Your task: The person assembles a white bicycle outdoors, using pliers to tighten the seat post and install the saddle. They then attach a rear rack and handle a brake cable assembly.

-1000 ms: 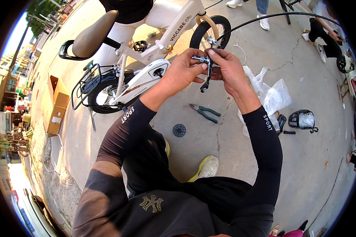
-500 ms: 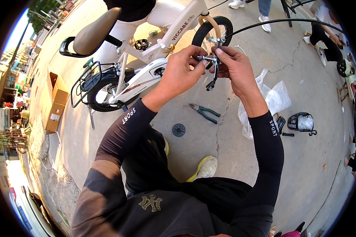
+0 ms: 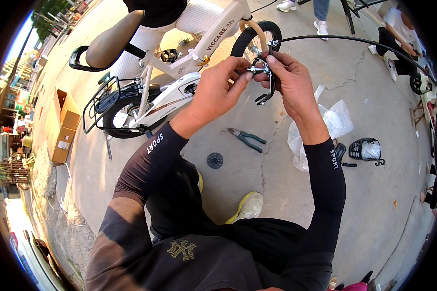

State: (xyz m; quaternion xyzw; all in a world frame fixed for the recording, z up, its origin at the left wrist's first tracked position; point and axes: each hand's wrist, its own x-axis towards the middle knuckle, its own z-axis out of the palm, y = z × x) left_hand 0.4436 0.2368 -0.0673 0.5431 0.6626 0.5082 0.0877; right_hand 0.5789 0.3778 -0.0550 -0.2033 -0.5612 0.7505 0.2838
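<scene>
A bicycle brake caliper point(image 3: 272, 86), black with silver metal parts, is held up in front of me. My right hand point(image 3: 294, 85) grips its upper part between thumb and fingers. My left hand point(image 3: 216, 87) pinches the end of the silver bolt point(image 3: 258, 70) that sticks out of the caliper; fingers partly cover whatever sits at its tip. A black brake cable point(image 3: 344, 37) runs from the caliper away to the right. Just beyond my hands stands a small white bicycle point(image 3: 211, 41), its front wheel point(image 3: 272, 31) partly hidden behind them.
On the concrete lie green-handled pliers point(image 3: 247, 139), a round black disc point(image 3: 214, 160), a clear plastic bag point(image 3: 338, 119) and a black basket point(image 3: 359, 150). A cardboard box point(image 3: 65, 128) stands left. Behind the bicycle is a person in white trousers point(image 3: 199, 18); others are at the right.
The caliper has turned slightly in my hands, so the silver bolt shows more plainly. Both hands keep their hold. The whole view has shifted a little.
</scene>
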